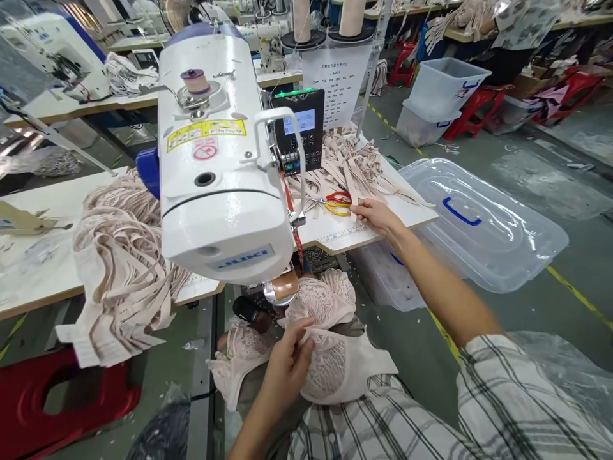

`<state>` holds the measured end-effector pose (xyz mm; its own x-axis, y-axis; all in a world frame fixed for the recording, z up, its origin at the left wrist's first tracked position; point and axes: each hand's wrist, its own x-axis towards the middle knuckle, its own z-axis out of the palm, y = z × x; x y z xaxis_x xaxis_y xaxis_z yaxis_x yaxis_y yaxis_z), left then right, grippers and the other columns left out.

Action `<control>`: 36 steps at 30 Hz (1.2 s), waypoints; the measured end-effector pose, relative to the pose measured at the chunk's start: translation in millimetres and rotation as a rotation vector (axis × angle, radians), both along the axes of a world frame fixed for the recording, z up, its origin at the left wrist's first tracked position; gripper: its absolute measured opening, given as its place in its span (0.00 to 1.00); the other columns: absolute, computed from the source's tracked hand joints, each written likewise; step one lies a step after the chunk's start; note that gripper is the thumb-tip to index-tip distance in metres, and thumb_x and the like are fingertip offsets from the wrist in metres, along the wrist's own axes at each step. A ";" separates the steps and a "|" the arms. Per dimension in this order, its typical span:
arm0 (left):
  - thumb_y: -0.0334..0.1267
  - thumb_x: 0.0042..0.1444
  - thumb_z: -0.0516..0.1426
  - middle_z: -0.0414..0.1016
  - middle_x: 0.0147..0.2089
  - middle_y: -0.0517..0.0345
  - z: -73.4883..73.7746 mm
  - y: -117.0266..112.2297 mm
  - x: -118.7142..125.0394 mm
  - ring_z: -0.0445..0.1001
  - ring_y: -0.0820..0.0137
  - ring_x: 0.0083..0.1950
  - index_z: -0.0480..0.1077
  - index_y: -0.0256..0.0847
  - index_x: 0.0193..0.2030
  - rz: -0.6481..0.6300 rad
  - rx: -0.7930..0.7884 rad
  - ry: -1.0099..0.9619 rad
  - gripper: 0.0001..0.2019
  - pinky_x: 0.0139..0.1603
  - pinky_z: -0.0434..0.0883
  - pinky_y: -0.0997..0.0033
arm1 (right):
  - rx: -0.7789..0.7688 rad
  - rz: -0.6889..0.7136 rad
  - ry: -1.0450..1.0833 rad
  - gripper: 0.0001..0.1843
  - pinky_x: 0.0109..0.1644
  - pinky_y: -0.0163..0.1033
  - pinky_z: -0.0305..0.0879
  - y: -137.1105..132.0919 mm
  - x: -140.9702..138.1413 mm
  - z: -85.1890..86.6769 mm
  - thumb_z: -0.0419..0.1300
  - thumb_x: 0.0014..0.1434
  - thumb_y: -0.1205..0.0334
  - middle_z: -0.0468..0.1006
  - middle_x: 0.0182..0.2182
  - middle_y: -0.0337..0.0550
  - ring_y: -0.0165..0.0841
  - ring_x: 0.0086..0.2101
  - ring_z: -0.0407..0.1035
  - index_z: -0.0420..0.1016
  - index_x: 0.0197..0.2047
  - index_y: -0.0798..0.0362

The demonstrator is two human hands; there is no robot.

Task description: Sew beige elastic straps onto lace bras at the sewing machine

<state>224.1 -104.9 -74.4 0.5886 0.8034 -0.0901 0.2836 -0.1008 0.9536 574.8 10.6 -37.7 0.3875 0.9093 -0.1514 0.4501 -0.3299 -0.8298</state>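
My left hand [286,361] is closed on the edge of a beige lace bra [328,367] that lies across my lap. More lace cups [244,351] hang to its left, below the sewing machine [223,160]. On the tabletop to the right, my right hand [378,216] pinches the end of a beige strap [353,188] at the front of a loose pile of straps [368,166]. Just left of those fingers lie scissors [338,203] with red and yellow handles.
A bundle of beige straps and lace [119,255] hangs over the table's left front edge. A clear plastic lid [498,223] leans right of the table, and stacked clear bins [435,96] stand behind it. A red stool [62,402] is at lower left.
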 end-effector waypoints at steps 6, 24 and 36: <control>0.46 0.67 0.51 0.74 0.35 0.57 19.1 11.9 -3.4 0.72 0.71 0.32 0.68 0.41 0.50 0.037 0.061 -0.011 0.13 0.32 0.70 0.73 | 0.015 0.219 0.617 0.25 0.22 0.28 0.61 -87.6 -85.7 -19.3 0.67 0.51 0.39 0.72 0.21 0.34 0.20 0.19 0.62 0.76 0.32 0.55; 0.39 0.66 0.51 0.67 0.24 0.67 34.4 16.8 -8.3 0.66 0.74 0.23 0.59 0.39 0.63 0.030 0.085 0.086 0.19 0.25 0.62 0.75 | 0.183 0.668 0.463 0.10 0.50 0.40 0.69 -121.4 -157.8 0.0 0.62 0.64 0.56 0.81 0.40 0.42 0.34 0.43 0.73 0.83 0.38 0.51; 0.40 0.63 0.54 0.68 0.29 0.61 38.1 7.4 -7.8 0.65 0.73 0.28 0.71 0.39 0.41 0.035 0.012 0.105 0.08 0.29 0.63 0.75 | 0.343 0.634 0.436 0.11 0.36 0.35 0.69 -115.6 -166.7 -2.5 0.62 0.63 0.56 0.82 0.33 0.43 0.31 0.33 0.74 0.83 0.37 0.52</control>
<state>216.3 -97.6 -36.3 0.5478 0.8249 -0.1396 0.3852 -0.1006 0.9174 408.1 -104.9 -40.2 -0.2408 0.9581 0.1548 0.0810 0.1788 -0.9805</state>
